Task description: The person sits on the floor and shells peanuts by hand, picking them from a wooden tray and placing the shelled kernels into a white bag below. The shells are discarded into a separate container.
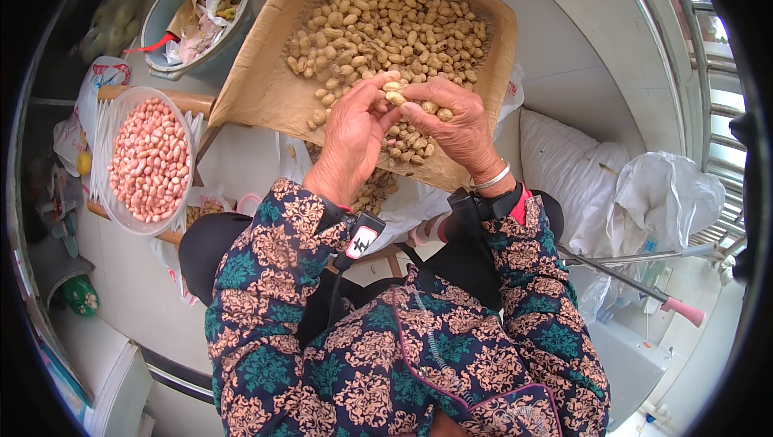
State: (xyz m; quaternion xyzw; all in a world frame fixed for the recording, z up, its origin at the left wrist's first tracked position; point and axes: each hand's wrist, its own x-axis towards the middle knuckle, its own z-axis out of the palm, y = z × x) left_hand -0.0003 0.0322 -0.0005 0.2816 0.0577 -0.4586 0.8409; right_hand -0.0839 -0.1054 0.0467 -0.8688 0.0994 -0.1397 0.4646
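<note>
My left hand (357,129) and my right hand (450,118) meet over the near part of a tan, shallow tray (253,87). Between their fingertips is an unshelled peanut (395,98), with another one against it. A few more whole peanuts (444,114) show under the curled fingers of the right hand; whether it grips them I cannot tell. Beyond both hands, a heap of unshelled peanuts (404,26) covers much of the tray. To the left, a round translucent bowl (111,192) holds many pink shelled kernels (149,159).
The bowl rests on a wooden-framed stool (181,101). Behind it stands a grey-blue bucket (154,51) with crumpled waste. Empty shells (375,191) lie below the tray's near edge. At right are a white sack (561,165), a pink-ended metal pole (634,283) and metal railings (700,75).
</note>
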